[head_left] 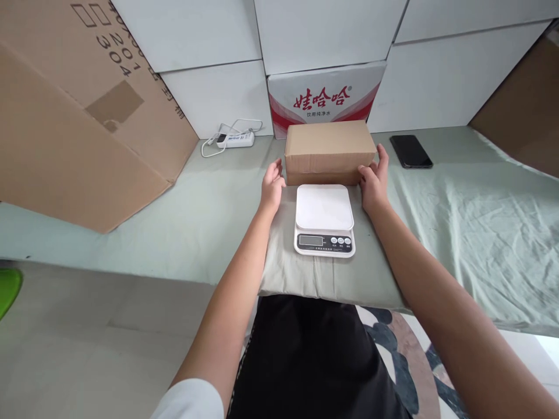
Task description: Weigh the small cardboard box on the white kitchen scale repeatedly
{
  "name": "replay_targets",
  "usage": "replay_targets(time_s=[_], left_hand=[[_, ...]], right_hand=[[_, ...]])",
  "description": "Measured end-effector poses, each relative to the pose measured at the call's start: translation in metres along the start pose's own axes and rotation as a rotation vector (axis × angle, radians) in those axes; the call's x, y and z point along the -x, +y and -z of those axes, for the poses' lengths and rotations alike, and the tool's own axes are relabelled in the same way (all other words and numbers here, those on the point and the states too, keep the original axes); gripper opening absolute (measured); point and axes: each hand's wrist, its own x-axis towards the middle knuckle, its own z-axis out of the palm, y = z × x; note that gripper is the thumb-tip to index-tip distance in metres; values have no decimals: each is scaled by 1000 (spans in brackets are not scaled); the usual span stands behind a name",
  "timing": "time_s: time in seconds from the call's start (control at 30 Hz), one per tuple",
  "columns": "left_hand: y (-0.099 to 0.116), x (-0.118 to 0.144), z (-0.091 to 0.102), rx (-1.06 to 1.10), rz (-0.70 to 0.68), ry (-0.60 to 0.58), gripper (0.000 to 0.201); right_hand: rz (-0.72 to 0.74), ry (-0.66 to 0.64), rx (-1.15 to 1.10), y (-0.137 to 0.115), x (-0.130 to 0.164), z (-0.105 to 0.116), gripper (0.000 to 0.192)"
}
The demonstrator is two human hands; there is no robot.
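Observation:
A plain brown cardboard box [329,148] lies on the pale green cloth-covered table [458,215], just behind a white digital kitchen scale [324,218]. The scale's platform is bare and its display is blank. My left hand [272,185] is open beside the box's left end, a small gap between palm and box. At the box's right end my right hand [374,179] rests its fingers against the side. The box stands on the table, not lifted.
A white and red printed carton [325,96] stands behind the box against white panels. A black phone [410,151] lies to the right. A white power strip with cable [233,138] lies to the left, near a large leaning cardboard sheet [78,116].

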Motion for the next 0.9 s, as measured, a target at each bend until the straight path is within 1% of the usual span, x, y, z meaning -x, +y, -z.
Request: replay_targets(time_s=[0.1, 0.23, 0.37, 0.43, 0.6, 0.77, 0.9], left_hand=[[-1, 1, -2, -5, -9, -16, 80], [-3, 1, -5, 5, -31, -18, 80], [-4, 2, -8, -5, -45, -41, 77], [-3, 2, -9, -11, -52, -41, 77], [-1, 4, -10, -37, -48, -61, 75], [3, 7, -11, -44, -14, -85, 78], [9, 9, -12, -57, -19, -86, 78]], right_hand=[[-112, 39, -66, -3, -2, -4, 82], [-81, 33, -45, -11, -2, -8, 66], [-77, 42, -36, -7, -2, -7, 62], [-64, 32, -32, -4, -2, -6, 64], [-36, -16, -26, -3, -4, -4, 79], [-11, -48, 63, -6, -3, -2, 76], [17, -84, 41, -9, 0, -3, 79]])
